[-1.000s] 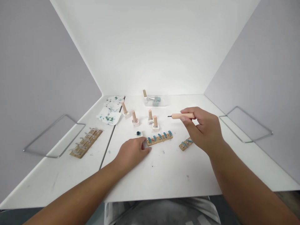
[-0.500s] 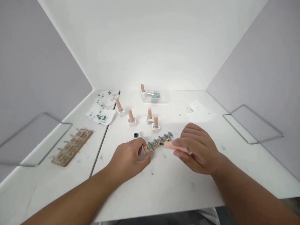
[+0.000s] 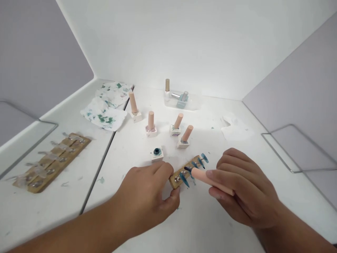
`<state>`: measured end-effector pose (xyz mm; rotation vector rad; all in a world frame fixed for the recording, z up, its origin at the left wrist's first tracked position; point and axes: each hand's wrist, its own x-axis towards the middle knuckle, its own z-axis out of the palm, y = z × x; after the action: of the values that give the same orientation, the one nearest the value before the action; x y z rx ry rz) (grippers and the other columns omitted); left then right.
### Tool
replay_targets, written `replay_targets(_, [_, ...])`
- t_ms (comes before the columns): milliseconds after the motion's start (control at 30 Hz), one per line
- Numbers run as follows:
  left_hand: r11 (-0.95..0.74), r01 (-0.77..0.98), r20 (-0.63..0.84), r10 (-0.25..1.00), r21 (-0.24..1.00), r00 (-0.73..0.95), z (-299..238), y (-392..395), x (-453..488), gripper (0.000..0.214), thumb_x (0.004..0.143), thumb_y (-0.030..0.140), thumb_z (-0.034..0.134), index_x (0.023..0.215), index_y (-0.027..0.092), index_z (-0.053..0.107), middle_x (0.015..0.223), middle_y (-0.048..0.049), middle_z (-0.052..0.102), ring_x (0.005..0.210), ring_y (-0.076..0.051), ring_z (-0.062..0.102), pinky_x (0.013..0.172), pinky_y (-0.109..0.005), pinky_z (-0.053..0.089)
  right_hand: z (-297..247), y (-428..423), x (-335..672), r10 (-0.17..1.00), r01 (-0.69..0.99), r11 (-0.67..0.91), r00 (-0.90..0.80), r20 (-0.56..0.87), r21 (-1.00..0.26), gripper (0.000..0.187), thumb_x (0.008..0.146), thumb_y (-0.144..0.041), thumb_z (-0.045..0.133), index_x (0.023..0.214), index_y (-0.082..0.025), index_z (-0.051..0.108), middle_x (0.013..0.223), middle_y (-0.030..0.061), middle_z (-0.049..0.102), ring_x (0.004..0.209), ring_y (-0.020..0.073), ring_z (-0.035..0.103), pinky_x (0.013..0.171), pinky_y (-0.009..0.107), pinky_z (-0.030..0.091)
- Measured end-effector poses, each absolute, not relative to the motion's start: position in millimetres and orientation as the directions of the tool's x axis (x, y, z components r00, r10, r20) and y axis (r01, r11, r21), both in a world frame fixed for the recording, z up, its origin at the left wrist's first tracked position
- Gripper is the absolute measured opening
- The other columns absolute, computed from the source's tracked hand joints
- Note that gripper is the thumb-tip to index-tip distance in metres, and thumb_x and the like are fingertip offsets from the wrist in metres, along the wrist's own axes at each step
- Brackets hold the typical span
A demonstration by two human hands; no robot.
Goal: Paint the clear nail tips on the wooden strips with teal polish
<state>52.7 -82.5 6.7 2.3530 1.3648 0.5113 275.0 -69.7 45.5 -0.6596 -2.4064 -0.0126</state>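
Note:
My left hand (image 3: 150,196) pinches the near end of a wooden nail stand (image 3: 173,181) between thumb and fingers. Several teal-painted false nails (image 3: 184,179) stick out from the metal studs along it. In my right hand (image 3: 244,189) is a nail polish brush (image 3: 210,180) with a peach cap handle, held closed between thumb and fingers. Its dark bristle tip is over the stand among the nails; whether it touches one I cannot tell. Just behind my left hand stands an uncapped polish bottle (image 3: 157,154) with teal around its neck.
Capped polish bottles (image 3: 151,124) with peach lids stand behind the stand. Farther back is a clear tray (image 3: 171,102) with bottles. Stained wipes (image 3: 105,114) and a second stand with clear nails (image 3: 52,163) lie left. Wire frames (image 3: 292,172) and white tissue (image 3: 234,128) are at right.
The view has moved closer and tilted, so things appear larger and shifted. My left hand still grips the stand and my right still holds the brush over its nails.

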Motion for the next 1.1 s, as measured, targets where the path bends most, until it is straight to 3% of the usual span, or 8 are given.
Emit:
replay_targets(367, [-0.447, 0.757, 0.13, 0.888, 0.478, 0.442, 1.4, -81.2, 52.2, 0.012, 0.076, 0.034, 0.051, 0.073, 0.022, 0.049, 0.058, 0.0044, 0.049, 0.046, -0.01, 0.04, 0.045, -0.024, 0.024, 53.3, -79.8, 274.2, 0.486, 0.472, 0.863, -0.677, 0.552, -0.181, 0.015, 0.071, -0.008, 0.053, 0.085, -0.012, 0.054, 0.055, 0.0006, 0.049, 0.051, 0.0132, 0.042, 0.053, 0.032, 0.035])
replay_targets(667, [-0.497, 0.746, 0.192, 0.865, 0.444, 0.463, 2.4, -82.4, 54.0, 0.013, 0.075, 0.032, 0.054, 0.071, 0.022, 0.046, 0.055, 0.0057, 0.047, 0.047, -0.011, 0.042, 0.043, -0.024, 0.025, 50.9, -74.9, 272.5, 0.477, 0.459, 0.868, -0.664, 0.576, -0.19, 0.024, 0.075, -0.01, 0.052, 0.099, -0.01, 0.052, 0.057, 0.0008, 0.051, 0.052, 0.0134, 0.043, 0.052, 0.032, 0.035])
replay_targets(800, [-0.51, 0.741, 0.24, 0.86, 0.436, 0.45, 1.1, -83.1, 53.8, 0.015, 0.075, 0.032, 0.055, 0.07, 0.023, 0.044, 0.054, 0.0062, 0.046, 0.045, -0.01, 0.04, 0.043, -0.023, 0.024, 49.4, -72.8, 269.7, 0.469, 0.474, 0.869, -0.699, 0.54, -0.141, 0.02, 0.076, -0.012, 0.052, 0.095, -0.011, 0.052, 0.056, 0.0001, 0.051, 0.052, 0.0129, 0.041, 0.052, 0.031, 0.034])
replay_targets(1100, [-0.491, 0.74, 0.211, 0.87, 0.461, 0.445, -2.1, -84.0, 53.8, 0.013, 0.075, 0.033, 0.053, 0.071, 0.023, 0.046, 0.054, 0.0056, 0.047, 0.044, -0.01, 0.039, 0.044, -0.024, 0.023, 54.2, -83.3, 271.9, 0.503, 0.488, 0.851, -0.65, 0.569, -0.195, 0.018, 0.078, -0.012, 0.049, 0.096, -0.012, 0.053, 0.056, 0.0007, 0.053, 0.052, 0.0146, 0.046, 0.055, 0.034, 0.038])
